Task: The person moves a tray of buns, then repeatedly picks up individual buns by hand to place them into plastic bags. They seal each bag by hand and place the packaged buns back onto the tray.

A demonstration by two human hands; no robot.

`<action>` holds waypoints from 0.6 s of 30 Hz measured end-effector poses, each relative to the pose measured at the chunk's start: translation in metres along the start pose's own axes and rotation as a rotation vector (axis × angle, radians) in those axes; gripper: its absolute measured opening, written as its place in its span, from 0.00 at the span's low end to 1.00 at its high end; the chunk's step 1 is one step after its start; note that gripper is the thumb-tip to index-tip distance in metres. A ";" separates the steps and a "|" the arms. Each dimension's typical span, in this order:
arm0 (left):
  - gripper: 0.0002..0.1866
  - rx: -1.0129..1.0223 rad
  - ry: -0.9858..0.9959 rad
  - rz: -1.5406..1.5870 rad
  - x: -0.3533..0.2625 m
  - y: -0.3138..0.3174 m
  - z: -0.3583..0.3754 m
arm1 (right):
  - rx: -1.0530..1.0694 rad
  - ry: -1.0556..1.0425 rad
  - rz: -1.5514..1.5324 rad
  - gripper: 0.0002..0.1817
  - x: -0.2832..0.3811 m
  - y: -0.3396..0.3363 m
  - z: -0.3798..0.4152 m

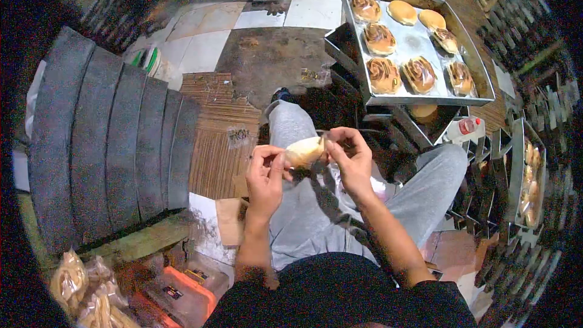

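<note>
Between my two hands, above my lap, is a pale golden bun [303,152]. My left hand [266,176] pinches its left end with thumb and fingers. At the bun's right end, my right hand [352,161] has its thumb and fingers closed on the edge; whether a clear wrapper covers the bun is too blurred to tell. To the upper right, a metal tray [428,101] lined with white paper holds several buns, some with brown swirls [383,75] and some plain [402,13]. Several of them look wrapped in clear plastic.
Dark stacked trays [91,140] stand at the left. Bagged bread [100,294] and an orange-rimmed container [182,297] are at the lower left. Another tray with buns [529,185] sits at the far right, and a red-capped bottle [469,125] lies beyond my right knee.
</note>
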State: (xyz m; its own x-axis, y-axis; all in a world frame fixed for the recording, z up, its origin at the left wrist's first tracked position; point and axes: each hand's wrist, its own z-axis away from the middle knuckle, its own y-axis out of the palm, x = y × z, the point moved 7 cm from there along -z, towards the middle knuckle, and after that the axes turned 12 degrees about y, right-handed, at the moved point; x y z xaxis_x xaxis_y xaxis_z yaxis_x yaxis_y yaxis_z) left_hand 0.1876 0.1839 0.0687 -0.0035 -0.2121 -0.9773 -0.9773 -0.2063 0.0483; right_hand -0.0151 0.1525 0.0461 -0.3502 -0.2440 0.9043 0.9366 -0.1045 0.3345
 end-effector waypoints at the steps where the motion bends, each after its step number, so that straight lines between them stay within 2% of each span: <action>1: 0.03 -0.042 0.090 0.055 -0.007 0.003 -0.001 | -0.018 -0.047 0.119 0.06 -0.001 -0.003 -0.002; 2: 0.03 -0.037 0.090 0.055 -0.007 0.001 -0.003 | -0.035 -0.095 0.236 0.07 0.000 -0.004 -0.003; 3: 0.04 0.035 0.227 -0.165 -0.017 -0.002 -0.005 | -0.016 -0.088 0.313 0.07 0.011 0.000 0.004; 4: 0.05 0.107 0.368 -0.386 -0.027 0.000 -0.008 | 0.004 -0.269 0.503 0.08 0.037 0.008 0.016; 6: 0.06 0.092 0.406 -0.276 -0.034 0.000 -0.009 | 0.040 -0.626 0.658 0.08 0.083 0.025 0.048; 7: 0.06 0.076 0.432 -0.166 -0.039 -0.002 -0.007 | 0.063 -0.732 0.703 0.06 0.092 0.024 0.062; 8: 0.06 0.083 0.438 -0.171 -0.042 -0.003 -0.002 | 0.058 -0.736 0.694 0.06 0.087 0.018 0.059; 10: 0.05 0.009 0.055 0.032 -0.019 -0.007 0.007 | -0.009 -0.415 0.514 0.06 0.046 -0.011 0.028; 11: 0.06 0.014 0.037 -0.129 -0.017 -0.006 0.008 | 0.058 -0.029 0.103 0.05 0.001 -0.034 0.009; 12: 0.06 0.019 0.049 -0.132 -0.013 -0.006 0.010 | 0.038 -0.088 0.208 0.04 0.006 -0.037 0.013; 14: 0.07 0.036 0.010 -0.058 -0.002 -0.004 0.020 | 0.062 -0.049 0.182 0.04 0.005 -0.039 0.024; 15: 0.08 0.064 0.225 -0.329 -0.028 0.001 0.014 | 0.043 0.185 0.201 0.06 0.005 -0.044 0.028; 16: 0.08 0.053 0.219 -0.329 -0.033 0.007 0.010 | 0.052 0.191 0.208 0.06 0.010 -0.044 0.025; 18: 0.08 0.017 0.341 -0.351 -0.046 0.021 0.000 | 0.055 0.083 0.250 0.09 0.027 -0.037 0.013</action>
State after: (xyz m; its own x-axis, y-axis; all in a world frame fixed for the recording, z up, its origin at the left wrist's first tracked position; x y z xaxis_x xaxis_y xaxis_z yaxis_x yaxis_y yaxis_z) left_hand 0.1670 0.1889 0.1152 0.3937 -0.4336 -0.8106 -0.9104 -0.3060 -0.2784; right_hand -0.0593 0.1619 0.0613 -0.1052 -0.3337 0.9368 0.9927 0.0210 0.1189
